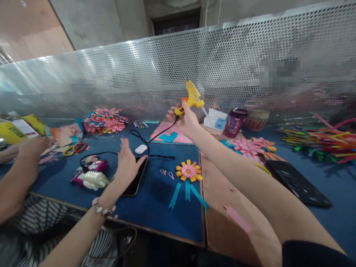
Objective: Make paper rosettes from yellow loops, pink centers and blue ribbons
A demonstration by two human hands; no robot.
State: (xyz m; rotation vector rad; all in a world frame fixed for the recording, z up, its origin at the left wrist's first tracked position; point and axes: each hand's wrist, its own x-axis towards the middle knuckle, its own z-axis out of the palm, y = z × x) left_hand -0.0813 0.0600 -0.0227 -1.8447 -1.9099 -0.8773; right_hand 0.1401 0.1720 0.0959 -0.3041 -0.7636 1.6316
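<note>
My right hand is stretched out over the table and grips a yellow glue gun, held up near the perforated metal screen; its black cord trails back over the blue mat. My left hand hovers with fingers spread above a dark tablet and holds nothing. A paper flower with yellow petals, a pink centre and blue ribbon tails lies on the mat between my arms. Two small pink paper loops lie just left of it.
Another person's arm reaches in at the left near scissors and paper scraps. A pile of pink paper flowers, a white earbud case, a tissue box, a purple cup, a second tablet and coloured paper strips lie around.
</note>
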